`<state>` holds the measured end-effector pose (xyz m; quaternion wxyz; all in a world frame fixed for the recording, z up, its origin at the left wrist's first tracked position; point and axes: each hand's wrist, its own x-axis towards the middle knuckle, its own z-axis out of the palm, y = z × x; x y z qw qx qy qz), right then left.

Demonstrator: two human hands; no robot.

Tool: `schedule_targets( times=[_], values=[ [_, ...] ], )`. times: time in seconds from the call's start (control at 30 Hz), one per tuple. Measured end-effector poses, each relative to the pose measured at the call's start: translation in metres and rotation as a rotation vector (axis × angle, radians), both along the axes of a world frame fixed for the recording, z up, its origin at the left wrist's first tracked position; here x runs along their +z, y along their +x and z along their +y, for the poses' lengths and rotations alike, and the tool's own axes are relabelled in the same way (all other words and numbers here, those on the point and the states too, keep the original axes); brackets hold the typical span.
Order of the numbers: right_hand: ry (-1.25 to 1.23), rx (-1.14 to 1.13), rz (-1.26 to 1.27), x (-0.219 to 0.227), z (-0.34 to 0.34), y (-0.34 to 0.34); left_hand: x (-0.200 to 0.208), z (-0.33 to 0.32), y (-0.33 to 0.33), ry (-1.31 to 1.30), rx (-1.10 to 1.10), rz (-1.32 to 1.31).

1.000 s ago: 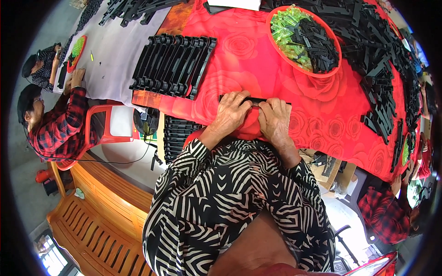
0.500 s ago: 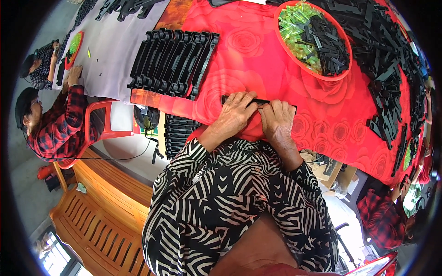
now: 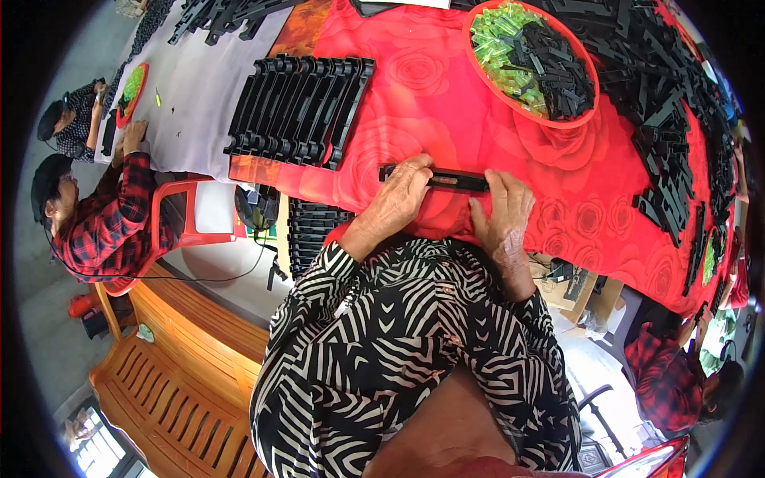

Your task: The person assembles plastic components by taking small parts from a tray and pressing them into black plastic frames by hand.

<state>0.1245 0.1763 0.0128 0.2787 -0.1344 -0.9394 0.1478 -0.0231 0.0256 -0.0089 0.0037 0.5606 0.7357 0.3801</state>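
Note:
A long narrow black plastic strip [image 3: 456, 181] lies crosswise at the near edge of the red cloth, with a small coppery or reddish patch along its middle. My left hand [image 3: 405, 195] is closed over its left part, and the strip's end pokes out past the fingers. My right hand [image 3: 506, 209] has its fingers bent over the strip's right end, while its thumb stands a little below the strip. Left of my hands, a row of black plastic frames [image 3: 299, 111] lies side by side. An orange-red basin [image 3: 594, 103] holds green translucent pieces [image 3: 502, 32] and black strips [image 3: 554, 68].
Loose black parts [image 3: 661, 135] are heaped along the right of the red cloth [image 3: 414, 119]. More black frames [image 3: 315, 235] are stacked below the table edge. A red chair [image 3: 171, 191] and wooden bench [image 3: 175, 382] stand at left; people in checked shirts sit at both sides.
My right hand has shifted slightly right and its thumb has spread from the fingers, uncovering more of the strip's middle. My left hand stays on the strip. The view has shifted slightly.

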Motion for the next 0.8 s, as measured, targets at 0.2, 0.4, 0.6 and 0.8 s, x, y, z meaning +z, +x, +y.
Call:
schedule_targets(
  times=[0.2,0.4,0.6,0.8],
  values=[
    [-0.065,0.001,-0.12,0.006,0.002,0.007,0.009,-0.004,0.004,-0.03,-0.039,-0.006],
    [-0.13,0.074,-0.1,0.014,0.001,0.007,0.032,-0.008,0.006,-0.024,-0.009,-0.209],
    [-0.332,0.161,-0.22,0.031,0.023,-0.025,0.059,0.014,-0.025,-0.337,-0.039,-0.26],
    [-0.317,0.25,-0.65,0.023,0.028,-0.057,0.049,0.041,-0.037,-0.621,-0.185,-0.102]
  ],
)
